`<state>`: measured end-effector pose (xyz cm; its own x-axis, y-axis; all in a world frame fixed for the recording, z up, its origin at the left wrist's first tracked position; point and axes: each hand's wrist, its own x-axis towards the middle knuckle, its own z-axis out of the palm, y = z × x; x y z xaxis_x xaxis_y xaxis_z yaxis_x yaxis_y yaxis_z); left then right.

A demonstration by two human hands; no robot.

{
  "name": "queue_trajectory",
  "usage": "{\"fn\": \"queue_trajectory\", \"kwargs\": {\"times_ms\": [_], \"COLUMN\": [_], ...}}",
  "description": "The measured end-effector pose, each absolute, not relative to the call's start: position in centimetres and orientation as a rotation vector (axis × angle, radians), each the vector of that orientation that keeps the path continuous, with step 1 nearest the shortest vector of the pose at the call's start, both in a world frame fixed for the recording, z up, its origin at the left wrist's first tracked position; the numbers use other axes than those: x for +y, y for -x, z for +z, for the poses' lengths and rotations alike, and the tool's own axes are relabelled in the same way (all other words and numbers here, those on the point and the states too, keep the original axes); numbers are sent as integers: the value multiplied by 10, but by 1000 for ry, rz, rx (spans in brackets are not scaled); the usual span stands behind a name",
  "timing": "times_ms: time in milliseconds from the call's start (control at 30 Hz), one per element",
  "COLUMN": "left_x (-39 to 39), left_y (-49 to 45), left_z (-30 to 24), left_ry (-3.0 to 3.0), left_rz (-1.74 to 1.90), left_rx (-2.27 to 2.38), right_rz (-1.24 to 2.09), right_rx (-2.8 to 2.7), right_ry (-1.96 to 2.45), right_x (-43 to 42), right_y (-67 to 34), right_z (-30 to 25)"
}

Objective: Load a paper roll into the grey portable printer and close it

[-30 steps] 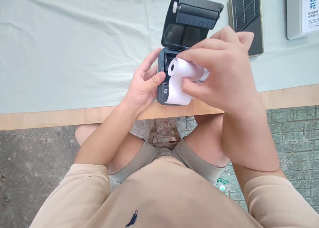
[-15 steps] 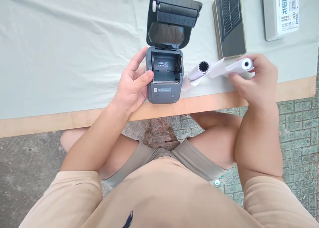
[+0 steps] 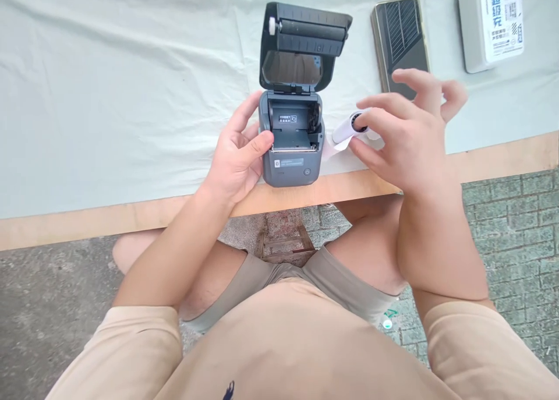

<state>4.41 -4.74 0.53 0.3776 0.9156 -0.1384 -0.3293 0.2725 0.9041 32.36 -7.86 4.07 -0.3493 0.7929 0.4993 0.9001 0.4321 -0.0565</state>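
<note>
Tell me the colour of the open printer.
The printer is dark grey, head view.

Soft, even daylight; faint shadows; sharp focus, slight edge distortion

I have the printer (image 3: 292, 155) on the cloth (image 3: 109, 85), close to the front edge of the table (image 3: 131, 213), about mid-view. Its lid (image 3: 303, 42) is swung up and back behind the body. The left hand (image 3: 236, 158) lies against the printer's left side, thumb on the near left corner. Just right of the printer a roll (image 3: 344, 132) lies on the cloth, its near end beside the printer's right wall. The right hand (image 3: 404, 141) sits over the roll's far end, forefinger and thumb on it. Behind that hand a phone (image 3: 399, 39) lies flat, right of the lid. Further right, at the far edge, is a box (image 3: 489, 24).
</note>
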Motion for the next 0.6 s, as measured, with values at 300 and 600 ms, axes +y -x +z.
{"fn": "queue_trajectory", "kwargs": {"times_ms": [300,600], "left_x": [-48,-49], "left_y": [-44,-48], "left_z": [4,3], "left_ry": [-885,-874], "left_rz": [929,957], "left_rx": [732,718], "right_rz": [379,470], "right_rx": [-1667,-2061], "right_ry": [822,1064], "right_x": [-76,-82], "right_y": [-289,-239], "right_z": [73,73]}}
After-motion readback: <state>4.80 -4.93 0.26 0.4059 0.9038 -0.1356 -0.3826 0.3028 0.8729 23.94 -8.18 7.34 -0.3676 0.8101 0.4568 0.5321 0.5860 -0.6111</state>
